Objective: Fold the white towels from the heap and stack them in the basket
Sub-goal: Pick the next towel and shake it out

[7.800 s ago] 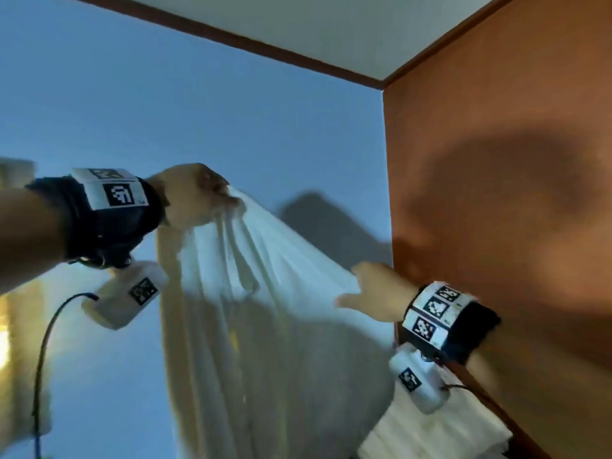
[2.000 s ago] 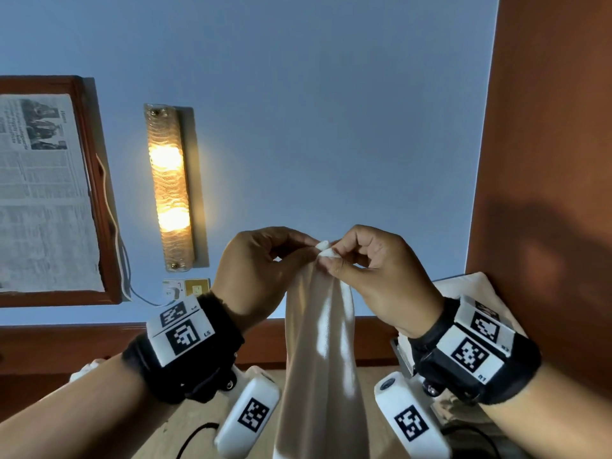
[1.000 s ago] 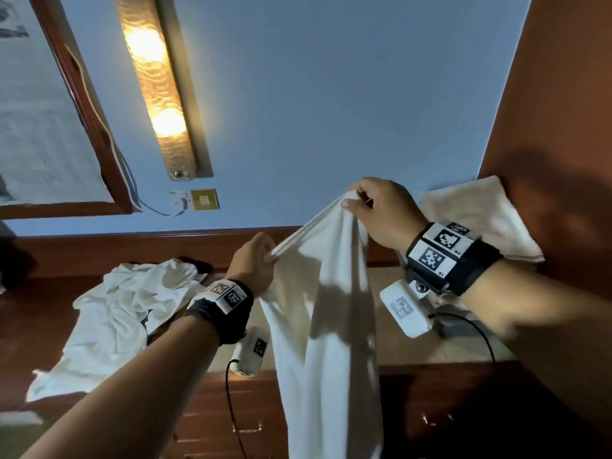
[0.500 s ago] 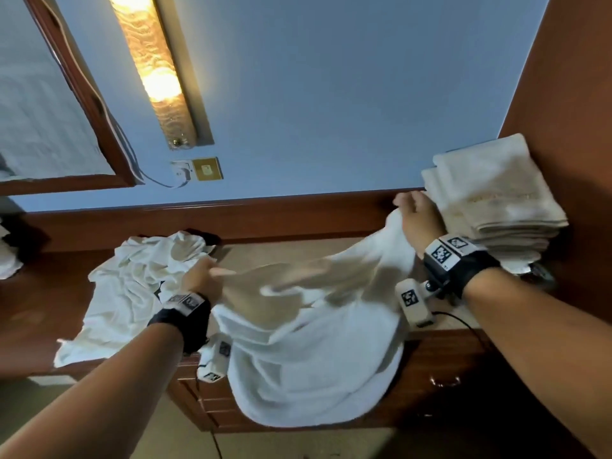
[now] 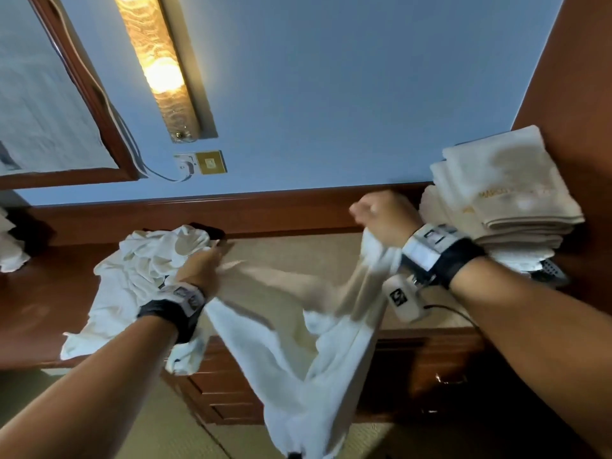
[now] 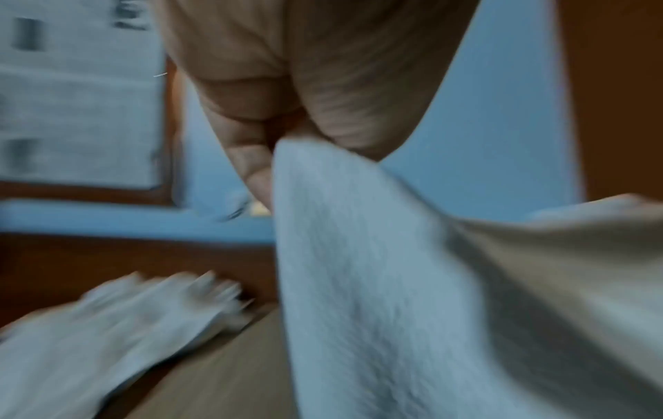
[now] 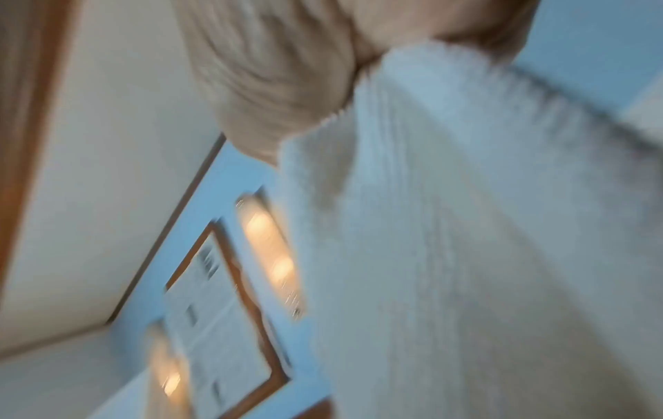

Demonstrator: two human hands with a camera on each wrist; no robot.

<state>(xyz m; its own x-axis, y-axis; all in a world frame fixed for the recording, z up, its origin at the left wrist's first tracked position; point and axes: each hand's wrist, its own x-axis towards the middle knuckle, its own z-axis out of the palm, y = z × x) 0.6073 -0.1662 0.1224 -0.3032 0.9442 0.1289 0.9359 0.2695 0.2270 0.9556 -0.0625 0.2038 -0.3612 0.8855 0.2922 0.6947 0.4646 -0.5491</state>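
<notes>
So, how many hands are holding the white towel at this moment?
2. The left hand grips one end of the towel beside the crumpled heap; the right hand grips the other end, near the folded stack.

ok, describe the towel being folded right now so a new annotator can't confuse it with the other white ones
Start at the wooden dresser under the blue wall. A crumpled heap lies on its left and a folded stack stands at its right. The towel in question is between them, gripped by the left hand and the right hand. It alone is off the surface, sagging past the dresser's front edge.
</notes>
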